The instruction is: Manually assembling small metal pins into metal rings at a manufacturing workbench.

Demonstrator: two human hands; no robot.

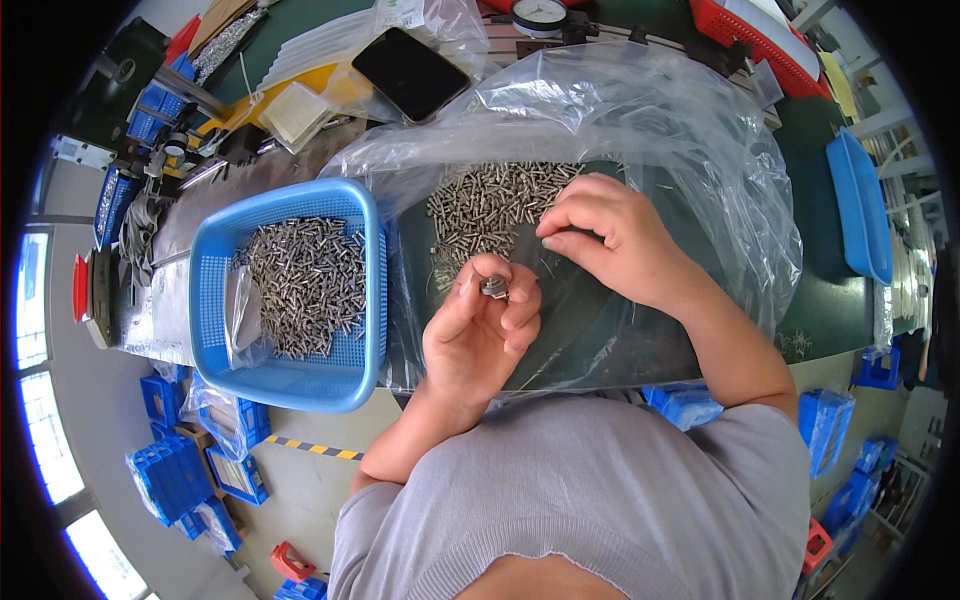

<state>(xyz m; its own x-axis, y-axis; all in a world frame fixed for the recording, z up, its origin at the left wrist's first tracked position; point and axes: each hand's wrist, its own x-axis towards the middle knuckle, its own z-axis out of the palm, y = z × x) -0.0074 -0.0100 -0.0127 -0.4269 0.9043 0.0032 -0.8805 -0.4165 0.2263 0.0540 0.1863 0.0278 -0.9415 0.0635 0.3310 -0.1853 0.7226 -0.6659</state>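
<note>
My left hand [478, 325] is turned palm up, its fingers curled round a small round metal part [494, 287]. My right hand [622, 238] is beside it, thumb and forefinger pinched together at the right edge of a pile of small metal pins [500, 205]. Whether anything sits in that pinch is too small to make out. The pile lies on clear plastic sheeting spread over the dark green table. To the left of my left hand stands a blue plastic basket [372, 290] with many similar metal pins [305, 285] and a piece of clear plastic in it.
A black phone [411, 74] lies on plastic bags beyond the pile. Crumpled clear sheeting [640, 95] spreads behind and right of my hands. A dial gauge [540, 14] stands at the back. A blue tray [860, 207] is at the right edge, and blue crates [175, 470] stand on the floor.
</note>
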